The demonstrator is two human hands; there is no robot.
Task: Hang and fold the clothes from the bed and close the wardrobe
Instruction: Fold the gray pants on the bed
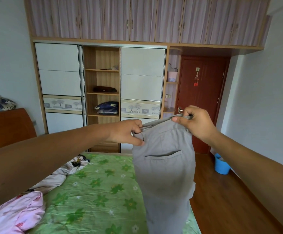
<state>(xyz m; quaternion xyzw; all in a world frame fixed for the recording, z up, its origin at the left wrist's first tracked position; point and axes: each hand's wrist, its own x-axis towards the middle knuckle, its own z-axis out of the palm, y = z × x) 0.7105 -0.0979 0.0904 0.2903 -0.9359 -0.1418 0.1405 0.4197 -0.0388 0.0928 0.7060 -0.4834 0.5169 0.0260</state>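
Notably, left hand (127,132) and right hand (196,122) each pinched the waistband of the grey trousers (164,174) above the bed (95,191). The wardrobe (90,81) stood open; inside lay folded bedding (107,108) and a dark bundle (104,89).

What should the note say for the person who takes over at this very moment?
Left hand: pinches the waistband of the grey trousers at one end.
Right hand: grips the waistband at the other end. The trousers hang unfolded above the edge of the bed.
On the bed: a pink garment and a pale patterned garment, both crumpled.
Wardrobe: middle bay open, with a folded dark blue item on a shelf.
Done: unclear from this view.
Left: fold or hang the trousers, deal with both garments, close the wardrobe.
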